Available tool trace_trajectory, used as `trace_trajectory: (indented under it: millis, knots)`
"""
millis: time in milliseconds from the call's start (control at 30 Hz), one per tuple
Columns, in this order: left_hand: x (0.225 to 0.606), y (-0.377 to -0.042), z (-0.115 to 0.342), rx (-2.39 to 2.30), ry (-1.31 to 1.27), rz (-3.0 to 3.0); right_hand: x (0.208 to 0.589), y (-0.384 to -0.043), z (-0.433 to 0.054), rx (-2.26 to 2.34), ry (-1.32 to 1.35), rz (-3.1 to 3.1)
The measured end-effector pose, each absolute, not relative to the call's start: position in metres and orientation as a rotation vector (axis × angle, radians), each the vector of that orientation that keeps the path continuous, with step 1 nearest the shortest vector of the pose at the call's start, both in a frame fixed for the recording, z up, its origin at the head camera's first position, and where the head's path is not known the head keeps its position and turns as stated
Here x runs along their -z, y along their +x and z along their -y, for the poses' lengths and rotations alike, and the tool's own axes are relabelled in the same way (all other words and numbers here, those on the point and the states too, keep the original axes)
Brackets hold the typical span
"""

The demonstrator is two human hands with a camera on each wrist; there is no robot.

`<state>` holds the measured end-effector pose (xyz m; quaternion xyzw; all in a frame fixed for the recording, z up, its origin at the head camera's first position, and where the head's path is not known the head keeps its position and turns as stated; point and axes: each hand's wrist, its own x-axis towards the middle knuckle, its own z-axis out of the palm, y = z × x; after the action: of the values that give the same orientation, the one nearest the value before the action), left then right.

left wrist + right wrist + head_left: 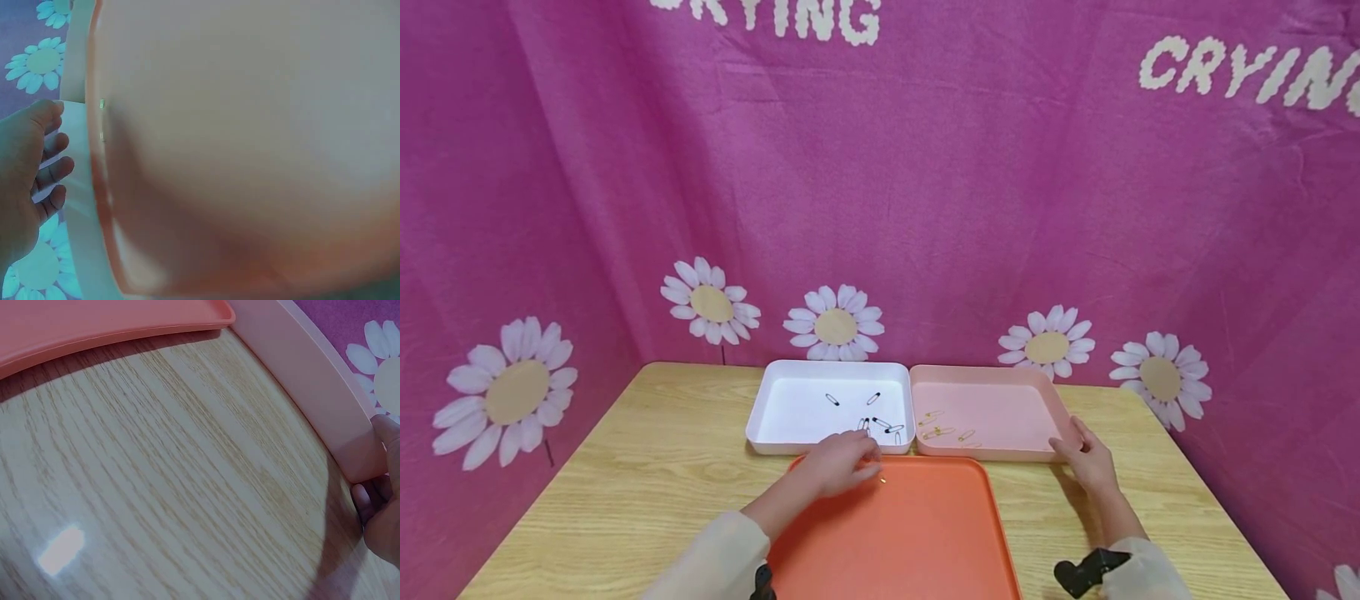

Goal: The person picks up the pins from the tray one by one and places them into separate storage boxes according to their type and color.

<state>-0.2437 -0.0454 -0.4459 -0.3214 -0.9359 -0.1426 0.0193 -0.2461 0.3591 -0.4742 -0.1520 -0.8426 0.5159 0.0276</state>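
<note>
My left hand [841, 463] hovers over the far left edge of the orange tray [936, 533], by the near wall of the white tray [805, 396]. Its fingers are loosely bent and apart, with nothing visible between them in the left wrist view. Small gold pieces [102, 136] lie just inside the orange tray's rim, close to that hand. Several black safety pins [880, 422] lie in the white tray, some partly hidden by the hand. My right hand [1092, 462] grips the near right corner of the pink tray [1000, 400], thumb at the rim. Several gold safety pins [938, 432] lie at its left.
The white and pink trays stand side by side at the back of the wooden table [677, 450], with the orange tray in front. A pink curtain [925, 208] printed with daisies hangs behind and at the sides.
</note>
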Motion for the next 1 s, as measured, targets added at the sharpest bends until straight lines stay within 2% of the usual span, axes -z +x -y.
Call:
trace_trajectory:
  millis: [433, 1000]
  knots:
    - [0.464, -0.242, 0.055, 0.452, -0.885, 2.968, 0.474, -0.247, -0.359, -1.58, -0.473, 2.603]
    - [0.465, -0.241, 0.048, 0.288, -0.932, 2.918, 0.475, -0.247, -0.358, -1.584, -0.487, 2.597]
